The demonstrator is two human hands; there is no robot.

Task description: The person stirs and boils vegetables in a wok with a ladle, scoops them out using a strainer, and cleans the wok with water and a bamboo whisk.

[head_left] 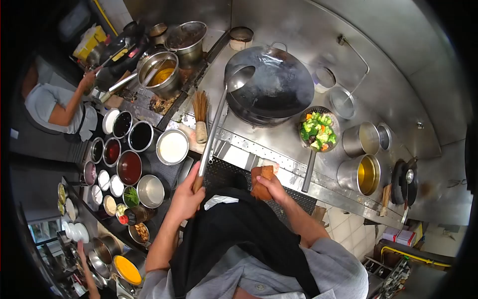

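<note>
My left hand [186, 193] is closed round the wooden handle end of a long metal ladle [241, 77]. The ladle's bowl hangs over the left side of a dark, smoking wok [271, 87] on the range. In front of my apron, my right hand [271, 185] grips a folded brown cloth [261, 189]. Beyond that hand, a long-handled strainer [311, 162] holds broccoli and orange pieces [318, 130]. A bamboo wok brush [200, 112] stands left of the wok, beside the ladle's shaft.
Sauce and seasoning containers [130, 167] crowd the left, with a bowl of white stuff [173, 147] nearest the range. Metal pots [361, 137] stand at the right, one with yellow oil [368, 174]. Another person [62, 107] works at a wok on the far left.
</note>
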